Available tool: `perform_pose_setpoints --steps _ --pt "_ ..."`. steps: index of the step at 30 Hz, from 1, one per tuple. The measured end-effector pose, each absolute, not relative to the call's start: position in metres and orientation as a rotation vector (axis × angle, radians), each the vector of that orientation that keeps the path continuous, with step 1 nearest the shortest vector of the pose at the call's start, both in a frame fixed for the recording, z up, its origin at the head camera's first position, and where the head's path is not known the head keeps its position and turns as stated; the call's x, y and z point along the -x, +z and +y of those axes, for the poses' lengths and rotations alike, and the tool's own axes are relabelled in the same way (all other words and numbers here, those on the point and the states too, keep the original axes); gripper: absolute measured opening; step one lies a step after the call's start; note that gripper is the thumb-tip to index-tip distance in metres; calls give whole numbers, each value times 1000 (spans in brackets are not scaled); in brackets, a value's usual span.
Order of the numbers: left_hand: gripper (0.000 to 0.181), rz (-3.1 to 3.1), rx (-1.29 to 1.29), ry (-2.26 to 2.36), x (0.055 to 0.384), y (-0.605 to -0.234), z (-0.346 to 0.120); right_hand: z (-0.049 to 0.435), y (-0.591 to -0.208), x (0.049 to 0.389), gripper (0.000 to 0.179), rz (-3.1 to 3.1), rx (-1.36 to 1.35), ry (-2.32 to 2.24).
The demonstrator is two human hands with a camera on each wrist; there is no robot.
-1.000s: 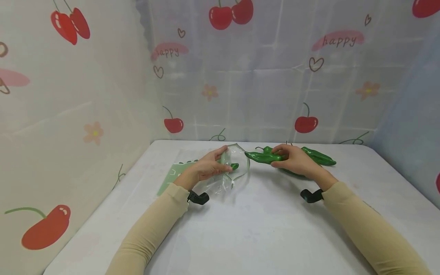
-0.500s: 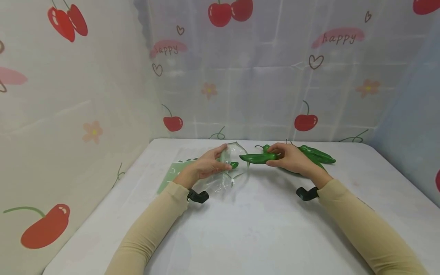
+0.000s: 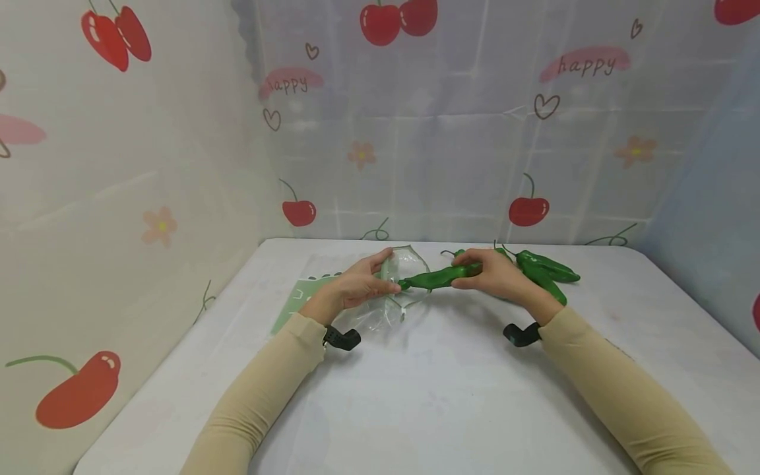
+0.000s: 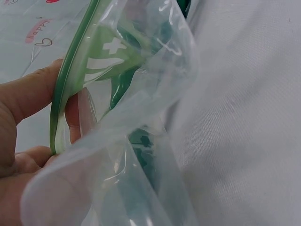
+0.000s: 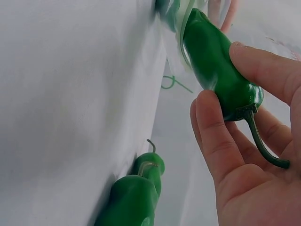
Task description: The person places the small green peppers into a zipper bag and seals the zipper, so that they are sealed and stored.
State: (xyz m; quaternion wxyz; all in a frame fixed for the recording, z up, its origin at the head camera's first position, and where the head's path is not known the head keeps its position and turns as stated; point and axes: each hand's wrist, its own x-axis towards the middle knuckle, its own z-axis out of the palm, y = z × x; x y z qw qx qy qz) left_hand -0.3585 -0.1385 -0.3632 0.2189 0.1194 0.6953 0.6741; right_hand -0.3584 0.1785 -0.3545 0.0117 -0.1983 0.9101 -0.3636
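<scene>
My left hand (image 3: 359,287) grips the rim of a clear zip bag (image 4: 160,89) with a green seal strip, and the bag's mouth gapes to the right. Dark green shows through its plastic in the left wrist view. My right hand (image 3: 495,276) pinches a long green pepper (image 3: 436,279) near its stem end, between thumb and fingers. The pepper's tip points left, into the bag's mouth in the head view. Seen from the right wrist, the curved stem (image 5: 263,146) lies toward the palm and the tip overlaps the bag's rim.
Several more green peppers (image 3: 549,267) lie on the white table (image 3: 415,396) behind and right of my right hand. The bag's green printed part (image 3: 297,300) spreads left under my left forearm. A cherry-patterned curtain (image 3: 439,158) stands behind the table.
My right hand has moved left with the pepper, bringing its tip from beside the bag's opening into the mouth. The left hand and bag have stayed nearly still.
</scene>
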Motion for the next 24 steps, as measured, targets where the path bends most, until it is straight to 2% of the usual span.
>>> perform_pose_setpoints --steps 24 --pt "106 1957 -328 1859 359 -364 -138 157 -362 360 49 2826 740 -1163"
